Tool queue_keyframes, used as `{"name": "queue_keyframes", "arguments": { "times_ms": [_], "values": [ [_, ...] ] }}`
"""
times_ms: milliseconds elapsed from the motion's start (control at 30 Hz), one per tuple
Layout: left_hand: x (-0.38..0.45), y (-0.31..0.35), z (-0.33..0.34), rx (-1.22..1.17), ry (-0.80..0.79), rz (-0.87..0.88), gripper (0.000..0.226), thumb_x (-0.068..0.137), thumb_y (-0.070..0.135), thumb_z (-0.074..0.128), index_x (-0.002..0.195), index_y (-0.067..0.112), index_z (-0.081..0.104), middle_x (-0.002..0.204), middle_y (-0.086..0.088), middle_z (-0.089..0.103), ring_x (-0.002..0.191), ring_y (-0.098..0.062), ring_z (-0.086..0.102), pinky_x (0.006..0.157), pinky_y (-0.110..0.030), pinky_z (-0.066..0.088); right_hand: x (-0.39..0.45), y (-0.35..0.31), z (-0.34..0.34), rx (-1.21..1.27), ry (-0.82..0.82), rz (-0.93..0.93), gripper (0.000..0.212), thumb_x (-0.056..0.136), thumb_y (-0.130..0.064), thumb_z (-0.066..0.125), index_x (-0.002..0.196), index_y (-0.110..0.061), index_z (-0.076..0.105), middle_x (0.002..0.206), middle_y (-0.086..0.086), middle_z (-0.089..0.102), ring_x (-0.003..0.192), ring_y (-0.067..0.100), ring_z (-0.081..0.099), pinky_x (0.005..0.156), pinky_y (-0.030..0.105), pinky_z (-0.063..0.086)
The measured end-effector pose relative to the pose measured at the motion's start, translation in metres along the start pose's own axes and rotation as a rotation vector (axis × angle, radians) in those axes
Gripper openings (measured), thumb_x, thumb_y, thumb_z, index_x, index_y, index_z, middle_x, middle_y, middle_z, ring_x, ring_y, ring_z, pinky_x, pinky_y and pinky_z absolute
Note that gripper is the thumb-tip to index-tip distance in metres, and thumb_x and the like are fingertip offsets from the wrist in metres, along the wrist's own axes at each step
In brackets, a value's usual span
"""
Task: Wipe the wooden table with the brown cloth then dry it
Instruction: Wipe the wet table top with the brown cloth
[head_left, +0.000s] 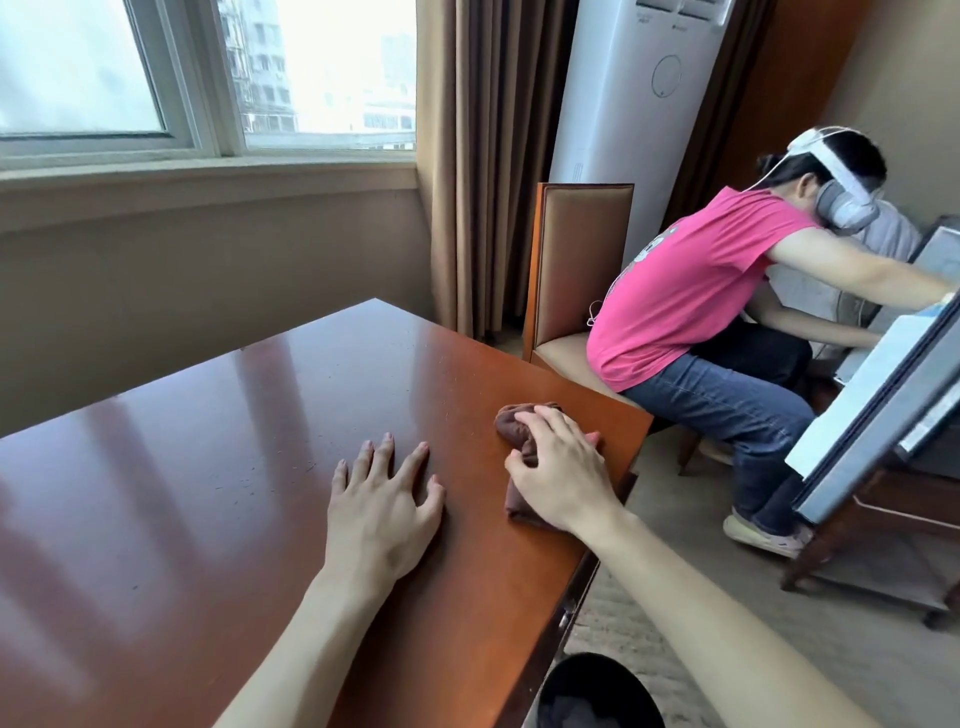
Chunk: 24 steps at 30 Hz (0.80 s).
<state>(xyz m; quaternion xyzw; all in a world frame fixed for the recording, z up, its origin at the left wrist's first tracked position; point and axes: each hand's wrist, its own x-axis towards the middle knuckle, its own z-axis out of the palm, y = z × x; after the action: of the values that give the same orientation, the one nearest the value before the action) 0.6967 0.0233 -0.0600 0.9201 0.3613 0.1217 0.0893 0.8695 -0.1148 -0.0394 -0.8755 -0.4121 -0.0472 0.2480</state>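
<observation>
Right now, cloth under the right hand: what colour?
Brown cloth, bunched under the right hand; head view, the only one.

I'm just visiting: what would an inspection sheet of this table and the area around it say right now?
Surface: wooden table, glossy, window reflections.
Job's things: brown cloth, bunched near the table's right edge.
Clutter: nothing seen on the table.
Hands: right hand curled over the cloth; left hand flat on the table, fingers spread.
Cables: white cable on a seated person wearing a headset.
Surroundings: chair, curtain, window, air conditioner, black bin.
</observation>
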Motion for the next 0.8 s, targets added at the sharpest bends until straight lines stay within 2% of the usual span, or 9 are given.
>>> {"name": "queue_keyframes", "arguments": {
  "times_ms": [167, 233, 300, 367, 433, 500, 600, 700, 800],
  "values": [
    [0.000, 0.000, 0.000, 0.008, -0.001, 0.004, 0.060, 0.099, 0.059, 0.022, 0.157, 0.045, 0.022, 0.168, 0.000, 0.016, 0.155, -0.020, 0.008, 0.125, -0.044, 0.006, 0.086, -0.009, -0.010, 0.059, -0.145, 0.171, 0.044, 0.082, -0.035, 0.065, 0.125, -0.030, 0.061, 0.130, -0.001, 0.055, 0.122, 0.027, 0.054, 0.098, 0.039, 0.042],
    [-0.001, 0.000, -0.002, 0.009, -0.001, -0.001, 0.060, 0.099, 0.059, 0.022, 0.157, 0.045, 0.021, 0.168, 0.001, 0.016, 0.155, -0.019, 0.008, 0.125, -0.044, 0.006, 0.095, -0.016, -0.001, 0.025, -0.128, 0.166, 0.046, 0.081, -0.028, 0.064, 0.126, -0.028, 0.060, 0.132, 0.000, 0.055, 0.125, 0.027, 0.052, 0.101, 0.039, 0.042],
    [0.000, 0.001, -0.002, 0.005, 0.004, 0.001, 0.059, 0.099, 0.059, 0.022, 0.157, 0.046, 0.022, 0.168, 0.001, 0.016, 0.155, -0.019, 0.008, 0.125, -0.044, 0.006, 0.082, -0.020, 0.002, -0.017, -0.136, 0.092, 0.059, 0.079, -0.025, 0.063, 0.138, -0.030, 0.056, 0.149, 0.000, 0.049, 0.140, 0.025, 0.041, 0.114, 0.042, 0.034],
    [0.000, 0.001, -0.001, 0.001, 0.012, 0.004, 0.060, 0.099, 0.060, 0.023, 0.157, 0.046, 0.023, 0.168, 0.001, 0.017, 0.155, -0.019, 0.009, 0.125, -0.044, 0.006, 0.054, -0.012, -0.002, 0.009, -0.198, -0.023, 0.070, 0.075, -0.026, 0.060, 0.143, -0.038, 0.053, 0.160, -0.007, 0.040, 0.149, 0.019, 0.031, 0.119, 0.043, 0.026],
    [0.001, 0.000, -0.001, 0.004, 0.003, 0.009, 0.060, 0.098, 0.060, 0.022, 0.157, 0.046, 0.022, 0.168, 0.001, 0.016, 0.155, -0.019, 0.008, 0.125, -0.044, 0.006, 0.023, 0.003, -0.008, 0.076, -0.252, -0.118, 0.072, 0.069, -0.036, 0.055, 0.139, -0.052, 0.051, 0.157, -0.022, 0.039, 0.147, 0.008, 0.033, 0.114, 0.038, 0.029],
    [0.001, 0.000, -0.001, 0.008, 0.002, 0.007, 0.061, 0.098, 0.060, 0.021, 0.157, 0.046, 0.021, 0.169, 0.001, 0.015, 0.155, -0.019, 0.008, 0.125, -0.043, 0.006, 0.017, 0.024, -0.019, 0.107, -0.242, -0.116, 0.066, 0.070, -0.042, 0.052, 0.133, -0.061, 0.051, 0.152, -0.030, 0.042, 0.141, 0.002, 0.040, 0.113, 0.034, 0.035],
    [0.000, 0.000, -0.002, -0.002, -0.011, 0.007, 0.060, 0.098, 0.059, 0.021, 0.157, 0.046, 0.021, 0.169, 0.001, 0.015, 0.155, -0.019, 0.007, 0.126, -0.043, 0.005, 0.057, 0.041, -0.028, 0.060, -0.142, 0.053, 0.049, 0.090, -0.038, 0.051, 0.139, -0.044, 0.058, 0.156, -0.012, 0.045, 0.146, 0.015, 0.038, 0.121, 0.042, 0.031],
    [-0.001, 0.002, -0.003, -0.009, -0.014, 0.002, 0.060, 0.098, 0.059, 0.021, 0.157, 0.046, 0.021, 0.169, 0.001, 0.015, 0.156, -0.019, 0.007, 0.126, -0.043, 0.005, 0.071, 0.027, -0.015, -0.106, -0.080, 0.219, 0.053, 0.098, -0.041, 0.044, 0.150, -0.033, 0.047, 0.163, 0.005, 0.035, 0.150, 0.026, 0.028, 0.124, 0.046, 0.022],
    [-0.001, -0.001, -0.001, -0.003, -0.022, 0.004, 0.061, 0.098, 0.059, 0.020, 0.157, 0.046, 0.021, 0.169, 0.001, 0.015, 0.156, -0.019, 0.006, 0.126, -0.044, 0.005, 0.027, 0.017, 0.009, -0.162, -0.065, 0.050, 0.064, 0.089, -0.040, 0.041, 0.153, -0.037, 0.039, 0.165, 0.005, 0.032, 0.152, 0.026, 0.026, 0.124, 0.053, 0.014]
  ]
}}
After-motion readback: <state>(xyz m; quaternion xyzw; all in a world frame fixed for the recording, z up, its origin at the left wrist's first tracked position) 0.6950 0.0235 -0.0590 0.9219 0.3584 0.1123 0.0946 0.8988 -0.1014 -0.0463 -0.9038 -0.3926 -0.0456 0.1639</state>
